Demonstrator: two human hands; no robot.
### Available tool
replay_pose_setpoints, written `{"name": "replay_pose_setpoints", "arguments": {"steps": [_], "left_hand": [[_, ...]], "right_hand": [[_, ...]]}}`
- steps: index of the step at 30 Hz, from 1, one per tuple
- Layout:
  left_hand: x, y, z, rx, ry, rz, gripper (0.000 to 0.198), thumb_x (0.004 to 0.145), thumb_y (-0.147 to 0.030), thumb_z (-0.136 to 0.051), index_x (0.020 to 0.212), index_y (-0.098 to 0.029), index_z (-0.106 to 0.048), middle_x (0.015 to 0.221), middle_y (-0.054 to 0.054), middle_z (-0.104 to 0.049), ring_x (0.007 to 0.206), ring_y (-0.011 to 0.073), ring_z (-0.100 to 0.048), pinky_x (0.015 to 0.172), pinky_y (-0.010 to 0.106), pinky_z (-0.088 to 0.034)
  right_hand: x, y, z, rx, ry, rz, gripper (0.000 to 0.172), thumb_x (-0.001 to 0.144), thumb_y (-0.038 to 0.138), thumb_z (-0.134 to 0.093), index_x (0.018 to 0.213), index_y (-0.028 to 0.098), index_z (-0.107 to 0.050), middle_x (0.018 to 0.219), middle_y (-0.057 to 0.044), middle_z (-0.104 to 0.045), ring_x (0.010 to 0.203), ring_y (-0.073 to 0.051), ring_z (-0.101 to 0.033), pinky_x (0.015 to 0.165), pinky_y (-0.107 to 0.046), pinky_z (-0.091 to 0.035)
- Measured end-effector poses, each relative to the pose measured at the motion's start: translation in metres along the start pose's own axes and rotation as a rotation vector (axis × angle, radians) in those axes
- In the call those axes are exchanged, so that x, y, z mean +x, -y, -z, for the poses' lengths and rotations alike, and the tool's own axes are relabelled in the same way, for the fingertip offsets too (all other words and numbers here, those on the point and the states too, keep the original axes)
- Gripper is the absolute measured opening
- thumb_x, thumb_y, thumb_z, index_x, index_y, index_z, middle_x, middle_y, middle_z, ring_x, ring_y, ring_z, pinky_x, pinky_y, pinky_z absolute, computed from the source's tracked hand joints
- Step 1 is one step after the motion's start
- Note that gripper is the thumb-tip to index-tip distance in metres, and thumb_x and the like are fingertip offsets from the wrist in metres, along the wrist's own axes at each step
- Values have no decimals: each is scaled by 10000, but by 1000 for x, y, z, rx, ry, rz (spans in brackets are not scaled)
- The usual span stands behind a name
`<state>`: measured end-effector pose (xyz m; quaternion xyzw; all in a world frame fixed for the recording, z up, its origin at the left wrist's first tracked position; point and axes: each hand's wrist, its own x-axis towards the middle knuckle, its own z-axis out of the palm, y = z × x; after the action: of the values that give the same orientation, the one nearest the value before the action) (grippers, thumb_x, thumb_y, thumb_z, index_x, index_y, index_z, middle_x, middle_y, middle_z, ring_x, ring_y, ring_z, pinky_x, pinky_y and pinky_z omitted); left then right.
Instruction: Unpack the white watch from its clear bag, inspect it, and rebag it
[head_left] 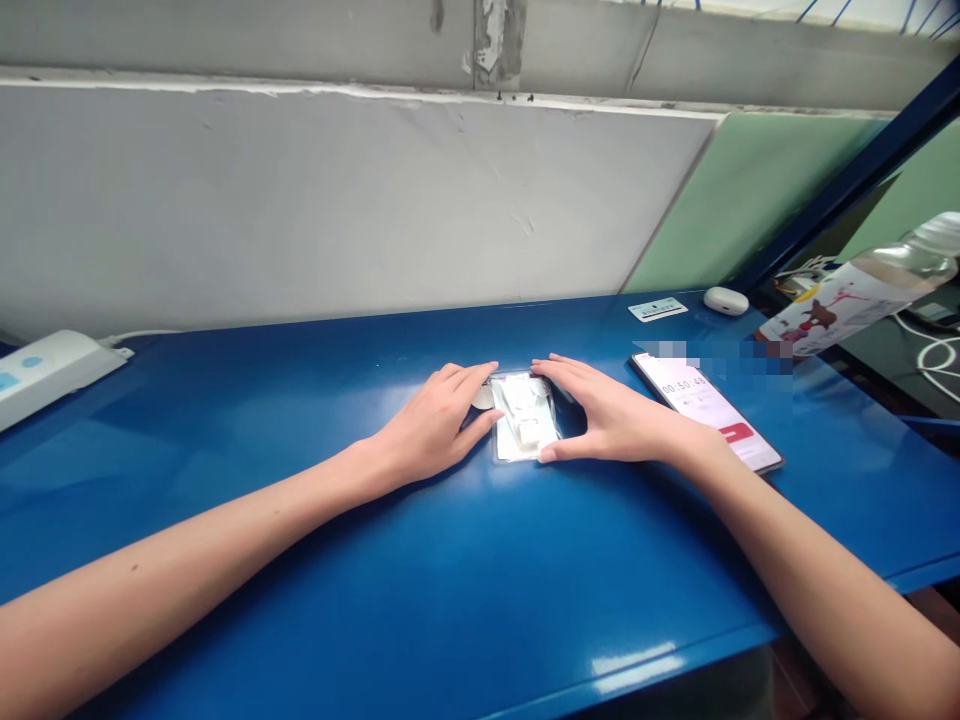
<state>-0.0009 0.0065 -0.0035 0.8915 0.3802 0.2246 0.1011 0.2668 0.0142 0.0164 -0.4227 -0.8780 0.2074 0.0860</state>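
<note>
A small clear plastic packet [517,452] with white pieces inside lies flat on the blue table, between my two hands. My left hand [431,425] is at its left side, the fingertips by the upper left corner and the thumb on the left edge. A pale round piece [482,396] shows between that thumb and the fingers. My right hand [600,408] spans the packet's right side, fingers at the top edge and thumb at the lower right corner. What exactly the white pieces are, I cannot make out.
To the right lies a phone [712,405] with a timer showing. Behind it are a card [658,309] and a white earbud case [726,300]. A bottle [847,300] leans at far right. A white power strip [52,370] is at left. A wall [337,210] backs the table [450,600].
</note>
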Motion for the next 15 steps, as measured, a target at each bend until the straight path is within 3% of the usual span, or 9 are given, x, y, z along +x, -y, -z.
{"name": "replay_pose_setpoints", "arguments": {"steps": [8, 15], "left_hand": [[0, 1, -1, 22, -33, -50, 379, 1006, -209, -422, 1362, -110, -505, 1351, 168, -608, 1149, 294, -580, 979, 489, -496], [0, 1, -1, 55, -61, -64, 348, 981, -239, -497, 1308, -137, -558, 1327, 155, -627, 1136, 295, -610, 965, 483, -512]], "right_hand": [[-1, 0, 1, 21, -5, 1, 1092, 706, 743, -686, 1546, 140, -336, 1600, -184, -353, 1499, -384, -254, 1191, -560, -310], [0, 0, 2, 29, -2, 10, 1086, 698, 733, -701, 1549, 165, -339, 1603, -164, -355, 1504, -387, -238, 1187, -574, -310]]}}
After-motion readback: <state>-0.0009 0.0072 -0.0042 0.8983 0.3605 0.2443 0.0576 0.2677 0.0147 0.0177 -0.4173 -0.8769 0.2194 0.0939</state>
